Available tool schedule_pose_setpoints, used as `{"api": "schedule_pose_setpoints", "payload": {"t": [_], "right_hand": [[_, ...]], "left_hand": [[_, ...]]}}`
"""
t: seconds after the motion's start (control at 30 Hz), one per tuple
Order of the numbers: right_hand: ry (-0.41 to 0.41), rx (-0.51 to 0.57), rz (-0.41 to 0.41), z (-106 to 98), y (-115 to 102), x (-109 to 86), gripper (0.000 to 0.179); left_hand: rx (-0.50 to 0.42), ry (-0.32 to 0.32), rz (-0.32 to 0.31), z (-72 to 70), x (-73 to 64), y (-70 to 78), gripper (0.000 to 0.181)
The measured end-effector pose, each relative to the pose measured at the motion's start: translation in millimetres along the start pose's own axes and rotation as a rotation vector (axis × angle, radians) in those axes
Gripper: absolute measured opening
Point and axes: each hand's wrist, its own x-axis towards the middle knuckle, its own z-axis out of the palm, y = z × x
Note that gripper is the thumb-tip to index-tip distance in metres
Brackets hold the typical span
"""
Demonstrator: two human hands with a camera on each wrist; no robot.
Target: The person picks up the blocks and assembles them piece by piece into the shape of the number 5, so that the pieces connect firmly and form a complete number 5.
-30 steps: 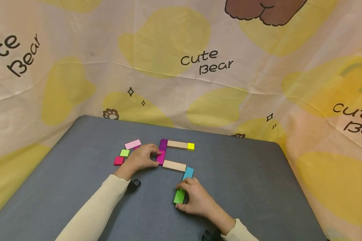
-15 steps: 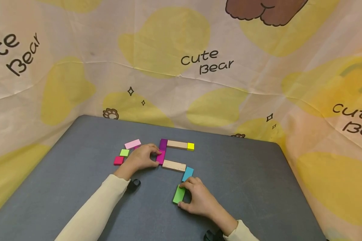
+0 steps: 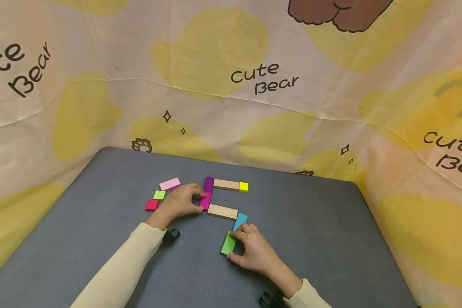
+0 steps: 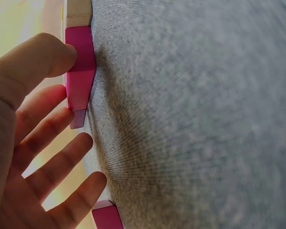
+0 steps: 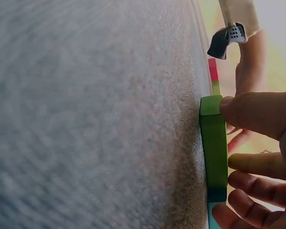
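Observation:
My left hand [image 3: 180,200] holds a magenta block [image 3: 205,200] between thumb and fingertips; the thumb [image 4: 52,55] lies against its near end in the left wrist view. A purple block [image 3: 208,184] continues it at the far end. A plain wooden block [image 3: 222,211] leads right from it to a blue block [image 3: 240,221]. My right hand [image 3: 256,251] pinches a green block [image 3: 228,244] by its ends, with the thumb [image 5: 257,112] at the near end. The green block meets the blue block end to end. All these blocks lie flat.
Another wooden block [image 3: 226,185] runs right from the purple one to a small yellow block [image 3: 244,187]. Left of my left hand lie a pink block [image 3: 169,184], a lime block [image 3: 159,195] and a red block [image 3: 152,205]. A printed cloth [image 3: 215,119] rises behind the grey table [image 3: 315,239].
The green block slid toward me, away from the blue block, then forward again to meet it, with my right hand moving along. My left hand stayed still on the magenta block.

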Motion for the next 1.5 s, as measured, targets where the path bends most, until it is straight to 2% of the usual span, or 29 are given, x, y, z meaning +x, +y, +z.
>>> {"api": "schedule_pose_setpoints", "payload": {"t": [0.27,0.47,0.67,0.83,0.97,1.23,1.37,1.5], "right_hand": [[0.008,0.01,0.01,-2,1,3.0,0.05],[-0.007,0.018,0.026,-2,1,3.6,0.051],[-0.01,0.034,0.02,-1,4,4.6,0.052],[-0.021,0.042,0.022,0,6,5.0,0.053],[-0.023,0.044,0.016,0,7,5.8,0.053],[-0.029,0.058,0.019,0,9,4.6,0.053],[-0.035,0.07,0.019,-2,9,4.7,0.053],[-0.048,0.073,0.021,-2,9,5.6,0.053]], "left_hand": [[0.045,-0.008,0.008,-5.3,0.0,5.1,0.039],[0.099,-0.015,0.004,-4.0,0.1,8.4,0.039],[0.108,-0.024,0.003,-4.5,-2.4,11.1,0.043],[0.1,0.022,0.038,-12.1,-6.3,9.5,0.039],[0.115,0.087,0.024,-23.5,-11.1,1.9,0.038],[0.158,0.173,-0.075,-42.3,-17.6,-23.1,0.038],[0.162,0.184,-0.116,-48.5,-18.2,-39.8,0.038],[0.139,0.167,-0.153,-53.0,-18.8,-56.2,0.038]]}}
